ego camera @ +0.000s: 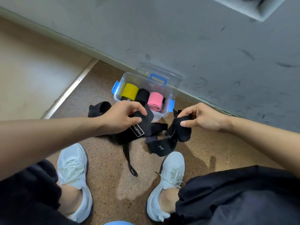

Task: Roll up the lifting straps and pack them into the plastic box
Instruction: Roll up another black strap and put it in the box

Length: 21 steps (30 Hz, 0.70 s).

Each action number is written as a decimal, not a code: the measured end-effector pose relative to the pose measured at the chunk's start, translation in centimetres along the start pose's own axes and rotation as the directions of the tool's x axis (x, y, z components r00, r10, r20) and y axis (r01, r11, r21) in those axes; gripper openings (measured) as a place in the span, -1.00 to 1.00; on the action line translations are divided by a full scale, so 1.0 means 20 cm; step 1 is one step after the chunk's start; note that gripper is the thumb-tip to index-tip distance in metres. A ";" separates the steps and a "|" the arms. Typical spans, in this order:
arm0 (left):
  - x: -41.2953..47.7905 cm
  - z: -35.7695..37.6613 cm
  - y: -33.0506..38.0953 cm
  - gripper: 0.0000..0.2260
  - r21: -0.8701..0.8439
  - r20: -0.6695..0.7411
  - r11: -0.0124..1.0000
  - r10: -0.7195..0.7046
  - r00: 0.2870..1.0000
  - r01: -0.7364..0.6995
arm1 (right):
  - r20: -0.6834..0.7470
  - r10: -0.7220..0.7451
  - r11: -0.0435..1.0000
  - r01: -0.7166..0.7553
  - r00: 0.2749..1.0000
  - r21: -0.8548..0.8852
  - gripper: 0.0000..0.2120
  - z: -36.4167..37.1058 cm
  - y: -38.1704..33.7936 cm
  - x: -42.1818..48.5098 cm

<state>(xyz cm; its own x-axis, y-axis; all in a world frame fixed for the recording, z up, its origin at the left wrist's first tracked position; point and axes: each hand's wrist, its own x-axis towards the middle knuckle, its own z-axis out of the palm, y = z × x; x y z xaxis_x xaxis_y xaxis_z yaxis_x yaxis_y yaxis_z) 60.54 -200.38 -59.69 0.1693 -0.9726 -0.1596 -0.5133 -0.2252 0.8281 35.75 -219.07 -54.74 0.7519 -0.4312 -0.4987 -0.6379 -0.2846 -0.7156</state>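
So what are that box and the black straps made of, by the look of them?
The box looks like clear, glossy hard plastic: the rolls inside show through its wall, and its clips are blue. The black straps seem to be soft, matte woven fabric, since they crumple and fold in both hands; the exact fibre can't be told.

Three rolls (140, 96) — one box (167, 93)
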 end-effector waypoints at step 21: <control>-0.02 -0.08 0.15 -0.80 0.366 -0.017 0.930 0.052 0.999 -0.042 | -0.106 0.048 0.852 0.015 0.993 0.524 -0.93 0.18 -0.25 0.06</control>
<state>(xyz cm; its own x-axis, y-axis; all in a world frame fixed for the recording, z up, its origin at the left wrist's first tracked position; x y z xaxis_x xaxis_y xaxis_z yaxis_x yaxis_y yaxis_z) 60.25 -200.48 -56.31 0.1568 -0.9818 -0.1073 -0.7919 -0.1899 0.5803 40.33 -215.06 -53.52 0.6986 -0.5329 -0.4775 -0.4446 0.1996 -0.8732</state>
